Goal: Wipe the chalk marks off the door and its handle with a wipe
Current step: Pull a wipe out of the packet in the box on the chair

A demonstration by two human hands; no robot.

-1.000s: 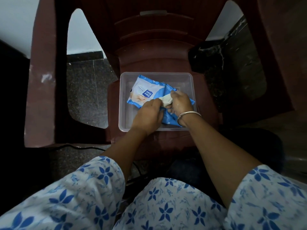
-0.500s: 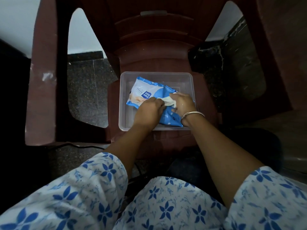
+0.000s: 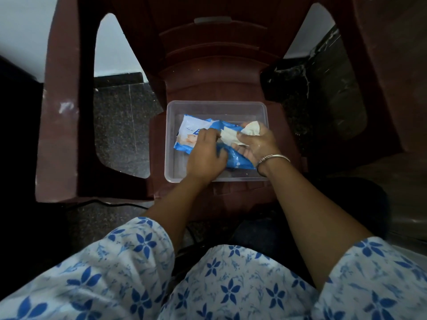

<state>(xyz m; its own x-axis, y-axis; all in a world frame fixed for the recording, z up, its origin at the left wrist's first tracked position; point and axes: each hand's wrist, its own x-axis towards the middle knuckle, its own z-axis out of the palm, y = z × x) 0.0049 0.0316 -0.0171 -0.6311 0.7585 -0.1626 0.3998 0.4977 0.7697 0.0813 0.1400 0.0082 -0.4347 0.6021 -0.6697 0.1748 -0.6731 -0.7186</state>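
- My left hand [image 3: 205, 155] holds the pack [image 3: 191, 135] down, fingers bent over it just beside its opening.
- My right hand [image 3: 258, 144] pinches the wipe [image 3: 233, 135], which runs from that opening rightwards into my fingers, its long axis lying left to right between my hands.
- Both hands sit close together inside the tub [image 3: 217, 103] on the chair [image 3: 208, 72].
- I judge the wipe must come free by pulling right, away from my left hand.
- Door and handle are out of view.
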